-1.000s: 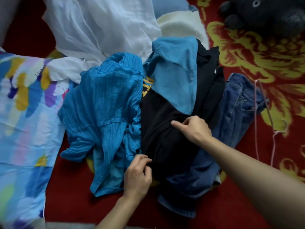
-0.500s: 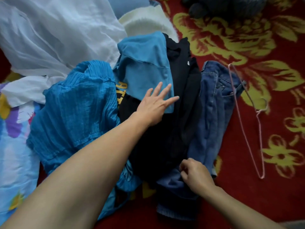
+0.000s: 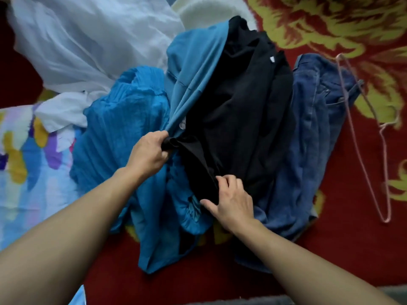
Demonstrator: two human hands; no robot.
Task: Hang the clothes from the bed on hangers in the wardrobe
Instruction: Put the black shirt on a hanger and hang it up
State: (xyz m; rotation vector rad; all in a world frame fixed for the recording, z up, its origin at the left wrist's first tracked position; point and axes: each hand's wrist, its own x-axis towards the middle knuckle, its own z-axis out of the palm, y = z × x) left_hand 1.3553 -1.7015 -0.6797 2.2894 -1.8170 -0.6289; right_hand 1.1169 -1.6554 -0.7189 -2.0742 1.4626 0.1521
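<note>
Head view, left hand (image 3: 149, 155) grip clamped on black garment (image 3: 237, 111), right hand (image 3: 233, 203) pinching it; clothes (image 3: 123, 133) heaped on bedcover (image 3: 330, 249)

Two bare forearms show, each ending in a grip. The left forearm (image 3: 66, 227) is uncovered along all its visible length, smooth, broad at the picture's lower edge and narrowing to the wrist. The right forearm (image 3: 297, 256) is likewise uncovered from the lower edge to the wrist. The left grip (image 3: 148, 154) and the right grip (image 3: 233, 201) are bare too. The fingernails are too blurred to make out.
</note>
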